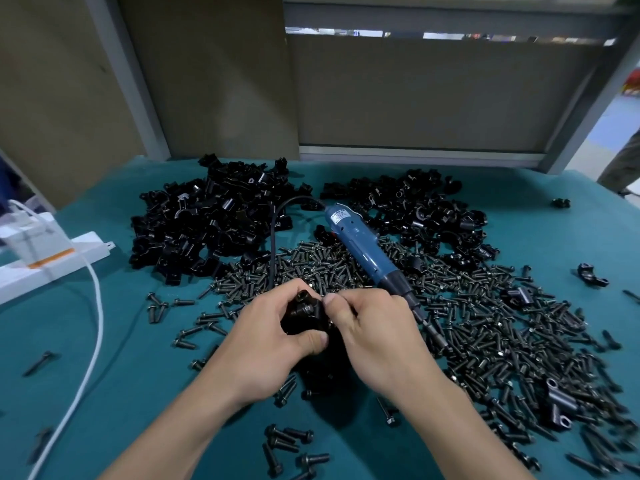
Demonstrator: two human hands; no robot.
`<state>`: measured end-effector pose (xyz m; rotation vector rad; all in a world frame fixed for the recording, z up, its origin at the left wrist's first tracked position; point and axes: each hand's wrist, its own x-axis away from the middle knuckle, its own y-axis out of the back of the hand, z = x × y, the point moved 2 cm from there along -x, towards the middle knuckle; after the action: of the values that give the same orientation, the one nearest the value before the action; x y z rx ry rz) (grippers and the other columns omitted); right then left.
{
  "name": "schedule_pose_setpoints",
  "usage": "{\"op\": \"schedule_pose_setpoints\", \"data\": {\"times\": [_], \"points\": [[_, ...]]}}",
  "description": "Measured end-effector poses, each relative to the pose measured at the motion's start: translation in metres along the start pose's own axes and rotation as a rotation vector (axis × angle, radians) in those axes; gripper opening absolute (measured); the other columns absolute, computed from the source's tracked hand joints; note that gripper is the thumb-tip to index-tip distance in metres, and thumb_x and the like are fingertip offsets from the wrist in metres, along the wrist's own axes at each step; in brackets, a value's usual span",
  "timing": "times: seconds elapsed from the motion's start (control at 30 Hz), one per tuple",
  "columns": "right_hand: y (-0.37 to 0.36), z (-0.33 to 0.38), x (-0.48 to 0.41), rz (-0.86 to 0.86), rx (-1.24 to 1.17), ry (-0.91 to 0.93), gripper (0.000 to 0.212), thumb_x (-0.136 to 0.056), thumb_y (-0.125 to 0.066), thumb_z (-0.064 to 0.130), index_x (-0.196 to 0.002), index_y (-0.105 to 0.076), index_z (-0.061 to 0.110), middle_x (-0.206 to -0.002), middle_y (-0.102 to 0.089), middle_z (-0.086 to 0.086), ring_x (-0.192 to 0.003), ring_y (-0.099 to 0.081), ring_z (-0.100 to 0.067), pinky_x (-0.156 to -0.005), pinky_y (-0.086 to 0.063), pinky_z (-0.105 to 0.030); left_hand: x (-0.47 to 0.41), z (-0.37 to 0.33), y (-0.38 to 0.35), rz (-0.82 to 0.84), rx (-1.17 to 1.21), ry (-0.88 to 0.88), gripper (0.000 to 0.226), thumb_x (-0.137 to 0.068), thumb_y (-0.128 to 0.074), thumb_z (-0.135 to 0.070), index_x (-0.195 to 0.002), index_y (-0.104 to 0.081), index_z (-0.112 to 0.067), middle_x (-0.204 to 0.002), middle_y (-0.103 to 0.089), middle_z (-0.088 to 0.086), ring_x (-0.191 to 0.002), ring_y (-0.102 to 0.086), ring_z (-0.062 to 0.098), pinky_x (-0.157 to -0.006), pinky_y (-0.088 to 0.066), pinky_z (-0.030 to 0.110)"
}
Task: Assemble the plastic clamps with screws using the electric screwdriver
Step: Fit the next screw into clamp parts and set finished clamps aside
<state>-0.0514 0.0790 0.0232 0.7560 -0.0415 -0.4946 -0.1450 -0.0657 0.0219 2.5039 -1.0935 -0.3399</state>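
The clamp (302, 323) was gripped between my left hand (266, 337) and right hand (375, 329) at frame centre, and its screw (307, 310), I judged, needed seating straight before driving.

The electric screwdriver (360, 247) has a smooth blue plastic body with a slight sheen, and its bit (429, 329) is dull metal. The clamps (207, 220) heaped behind it are glossy black plastic, while the screws (485, 323) spread around it look like dark, matt metal. Beneath it the teal table cover (138, 358) is matt, possibly rubber or cloth.
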Motion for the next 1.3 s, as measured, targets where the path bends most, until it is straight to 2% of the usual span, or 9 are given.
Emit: {"op": "schedule_pose_setpoints", "data": {"times": [0.17,0.3,0.4,0.5,0.6,0.7,0.97,1.1,1.3], "points": [[0.010,-0.002,0.007,0.077,-0.149,0.017,0.016,-0.103,-0.057,0.028,-0.088,-0.059,0.033,-0.067,-0.068,0.003,-0.059,-0.061,-0.016,-0.056,-0.048,-0.028,-0.001,0.001,0.000,-0.032,-0.033,0.028,0.027,-0.084,-0.084,-0.012,-0.090,-0.064,-0.030,-0.081,-0.072,-0.001,-0.078,-0.068,0.019,-0.076,-0.056,0.045],[0.000,0.001,0.002,0.005,-0.045,0.003,0.030,-0.103,-0.057,0.037,-0.076,-0.056,0.026,-0.059,-0.063,0.004,-0.052,-0.053,-0.015,-0.051,-0.045,-0.036,0.001,0.000,-0.001,-0.018,-0.001,0.017,0.026,-0.084,-0.082,-0.009,-0.092,-0.064,-0.026,-0.080,-0.070,0.003,-0.079,-0.066,0.027,-0.075,-0.052,0.048],[0.002,-0.001,0.001,0.000,-0.011,0.004,0.036,-0.104,-0.051,0.046,-0.073,-0.055,0.028,-0.057,-0.059,0.008,-0.050,-0.051,-0.012,-0.049,-0.042,-0.034,0.000,0.001,0.000,-0.027,-0.008,0.014,0.028,-0.083,-0.083,-0.008,-0.091,-0.064,-0.027,-0.079,-0.070,0.001,-0.076,-0.066,0.022,-0.073,-0.053,0.041],[0.007,-0.003,0.005,0.060,-0.070,0.029,0.018,-0.103,-0.057,0.035,-0.086,-0.060,0.034,-0.066,-0.066,0.005,-0.055,-0.059,-0.013,-0.054,-0.047,-0.034,-0.001,0.001,-0.001,-0.043,-0.024,0.024,0.028,-0.084,-0.084,-0.009,-0.091,-0.065,-0.028,-0.081,-0.071,-0.001,-0.077,-0.068,0.018,-0.072,-0.055,0.036],[0.003,-0.001,0.003,0.057,-0.048,0.015,0.026,-0.102,-0.058,0.033,-0.077,-0.060,0.028,-0.061,-0.065,0.003,-0.049,-0.052,-0.007,-0.050,-0.045,-0.033,-0.001,0.002,0.001,-0.049,-0.037,0.012,0.028,-0.084,-0.083,-0.009,-0.091,-0.064,-0.028,-0.080,-0.071,0.000,-0.076,-0.067,0.019,-0.069,-0.053,0.032],[0.005,-0.001,0.001,0.030,-0.035,0.013,0.029,-0.099,-0.060,0.037,-0.072,-0.060,0.025,-0.054,-0.060,0.009,-0.047,-0.048,-0.009,-0.046,-0.039,-0.027,-0.001,0.002,0.004,-0.066,-0.029,0.012,0.029,-0.083,-0.084,-0.008,-0.090,-0.065,-0.029,-0.082,-0.072,0.000,-0.077,-0.068,0.019,-0.071,-0.054,0.035],[0.006,0.003,0.003,0.065,0.034,0.082,0.019,-0.096,-0.062,0.025,-0.078,-0.057,0.025,-0.063,-0.059,0.008,-0.054,-0.049,-0.011,-0.045,-0.034,-0.023,0.001,-0.001,0.006,-0.011,-0.001,0.015,0.028,-0.084,-0.083,-0.006,-0.094,-0.065,-0.025,-0.083,-0.071,0.006,-0.079,-0.067,0.028,-0.072,-0.053,0.045],[0.007,0.001,0.001,0.097,0.092,0.058,0.034,-0.100,-0.056,0.041,-0.068,-0.056,0.027,-0.054,-0.053,0.007,-0.053,-0.048,-0.014,-0.050,-0.034,-0.034,0.003,-0.004,0.003,0.014,-0.036,0.010,0.032,-0.082,-0.083,-0.004,-0.095,-0.066,-0.028,-0.081,-0.070,0.001,-0.077,-0.066,0.024,-0.073,-0.054,0.046],[0.007,-0.003,0.005,0.055,-0.044,0.031,0.017,-0.099,-0.061,0.026,-0.082,-0.058,0.028,-0.063,-0.063,0.005,-0.051,-0.051,-0.009,-0.046,-0.041,-0.024,0.002,-0.004,-0.001,-0.037,-0.117,0.008,0.035,-0.082,-0.083,-0.008,-0.091,-0.064,-0.035,-0.080,-0.072,-0.008,-0.071,-0.066,0.008,-0.064,-0.052,0.023]]}}
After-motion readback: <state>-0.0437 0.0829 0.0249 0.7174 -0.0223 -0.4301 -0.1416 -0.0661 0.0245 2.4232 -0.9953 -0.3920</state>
